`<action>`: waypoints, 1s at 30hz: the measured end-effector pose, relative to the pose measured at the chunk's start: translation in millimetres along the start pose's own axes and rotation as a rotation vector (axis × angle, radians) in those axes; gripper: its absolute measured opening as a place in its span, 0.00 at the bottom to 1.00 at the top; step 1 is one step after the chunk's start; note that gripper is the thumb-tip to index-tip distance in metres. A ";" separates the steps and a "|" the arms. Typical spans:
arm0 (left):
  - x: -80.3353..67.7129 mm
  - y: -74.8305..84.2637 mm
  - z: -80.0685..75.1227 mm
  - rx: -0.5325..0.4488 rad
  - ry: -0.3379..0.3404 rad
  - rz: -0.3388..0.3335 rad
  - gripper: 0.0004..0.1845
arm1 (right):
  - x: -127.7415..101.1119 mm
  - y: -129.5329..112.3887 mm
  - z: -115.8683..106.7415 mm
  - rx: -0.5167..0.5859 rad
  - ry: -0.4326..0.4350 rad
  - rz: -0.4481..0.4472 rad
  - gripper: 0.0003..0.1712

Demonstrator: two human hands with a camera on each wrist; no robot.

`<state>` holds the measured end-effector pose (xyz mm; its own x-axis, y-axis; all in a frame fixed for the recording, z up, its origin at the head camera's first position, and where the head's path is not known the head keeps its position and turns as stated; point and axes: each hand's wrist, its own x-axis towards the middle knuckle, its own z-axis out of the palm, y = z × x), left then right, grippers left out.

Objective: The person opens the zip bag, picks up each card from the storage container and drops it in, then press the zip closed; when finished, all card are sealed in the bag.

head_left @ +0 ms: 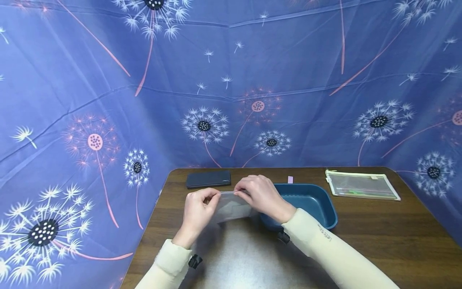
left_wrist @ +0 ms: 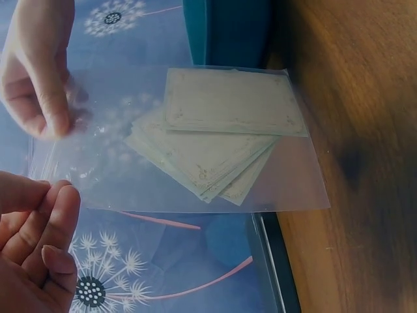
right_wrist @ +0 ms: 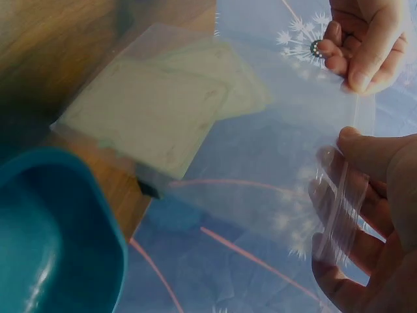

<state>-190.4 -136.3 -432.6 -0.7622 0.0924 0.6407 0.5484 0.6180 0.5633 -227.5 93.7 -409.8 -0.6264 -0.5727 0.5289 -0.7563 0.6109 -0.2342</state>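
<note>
Clear plastic makes the small bag (head_left: pixel 231 206) that both hands hold up above the front part of the desk (head_left: pixel 379 233). The left hand (head_left: pixel 197 212) pinches the top edge of the bag at its left end, fingers curled on the plastic. The right hand (head_left: pixel 261 196) pinches the same edge at the other end, its thumb and fingers clamped on the strip of the opening. Inside the bag lies a small stack of pale cards (left_wrist: pixel 221 137), a little fanned, resting toward the closed bottom; the left wrist view shows them best.

Just beside the right hand, and partly hidden behind its wrist, stands a dark blue tray (head_left: pixel 317 200). Its near left corner is covered by the right sleeve (head_left: pixel 325 245). Behind the hands, near the far edge of the desk, lies a dark flat case (head_left: pixel 208 179), well apart from the bag. A small pink piece (head_left: pixel 290 179) lies at the far edge, just behind the tray. At the far right corner lies a transparent zip pouch (head_left: pixel 361 185) with a pale border, apart from the tray. A blue cloth (head_left: pixel 108 100) printed with dandelions hangs behind and at both sides of the desk.
</note>
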 end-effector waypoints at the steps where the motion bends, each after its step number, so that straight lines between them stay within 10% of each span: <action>1: 0.0 -0.1 -0.2 -0.001 0.003 0.000 0.06 | -1.7 1.7 -1.0 -0.001 0.001 0.004 0.03; 30: 0.9 -2.8 -10.2 0.008 -0.010 -0.054 0.06 | -33.9 24.9 -24.6 0.025 0.011 0.117 0.03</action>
<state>-189.2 -145.9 -428.3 -0.7941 0.0661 0.6042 0.5034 0.6285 0.5929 -220.4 141.7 -413.5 -0.7088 -0.4917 0.5057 -0.6824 0.6596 -0.3151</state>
